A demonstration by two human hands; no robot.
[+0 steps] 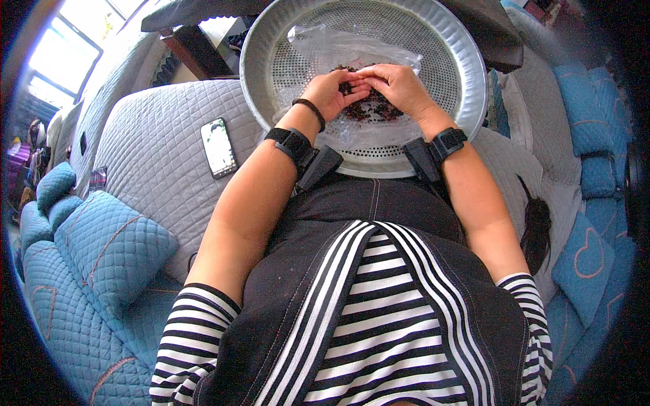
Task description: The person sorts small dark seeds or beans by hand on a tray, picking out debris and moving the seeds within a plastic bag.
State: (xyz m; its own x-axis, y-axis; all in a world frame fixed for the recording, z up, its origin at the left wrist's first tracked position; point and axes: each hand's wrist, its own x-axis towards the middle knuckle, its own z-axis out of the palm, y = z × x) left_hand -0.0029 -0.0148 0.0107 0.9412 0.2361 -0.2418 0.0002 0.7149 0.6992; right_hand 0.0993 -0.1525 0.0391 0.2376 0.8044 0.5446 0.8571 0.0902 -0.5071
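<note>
A large round metal sieve tray (pixel 248 81) with a perforated base lies in front of me, over my lap. Clear plastic (pixel 318 42) is spread inside it, with small dark reddish-brown dried pieces (pixel 379 111) heaped on top. My left hand (pixel 330 96) is cupped above the heap, and dark bits show between its thumb and fingers. From the right, my right hand (pixel 398 86) meets it, fingers bent and pressed together at the left fingertips. What the right fingers pinch is hidden.
A phone (pixel 219 148) with a lit screen lies on the grey quilted cover (pixel 162 128) to the left. Blue quilted cushions (pixel 112 243) line both sides. A dark hairy-looking object (pixel 537 227) rests at the right. Something dark brown (pixel 196 51) stands beyond the tray.
</note>
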